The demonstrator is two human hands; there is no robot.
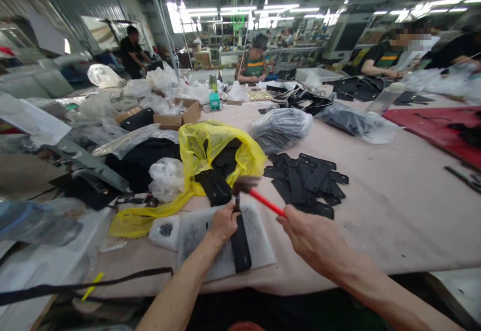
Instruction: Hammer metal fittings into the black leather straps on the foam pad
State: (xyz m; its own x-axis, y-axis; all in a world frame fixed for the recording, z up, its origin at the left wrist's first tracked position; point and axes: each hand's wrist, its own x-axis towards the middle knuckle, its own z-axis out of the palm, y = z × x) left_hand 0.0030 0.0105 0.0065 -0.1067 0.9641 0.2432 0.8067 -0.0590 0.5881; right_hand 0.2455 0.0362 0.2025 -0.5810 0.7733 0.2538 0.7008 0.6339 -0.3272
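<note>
My right hand point(300, 228) is closed round the red handle of a hammer point(267, 202); the hammer's dark, blurred head is over the top of a small punch-like tool point(237, 203). My left hand point(224, 222) grips that tool upright on a long black strip point(241, 248). Under the strip lies a pale, speckled board point(261, 241) near the table's front edge. Beside the board on the left sits a white dish point(165, 232) with small dark pieces. Behind it, a yellow plastic bag point(199, 140) lies open with black pieces point(213, 186) inside and spilling out.
A heap of black strips point(308, 178) lies right of the hammer on the pink table point(379, 206). Plastic-wrapped bundles point(280, 126), a cardboard box point(184, 113) and a red sheet point(436, 130) are farther back. At left stands a large clear bottle point(37, 223). Several people work beyond.
</note>
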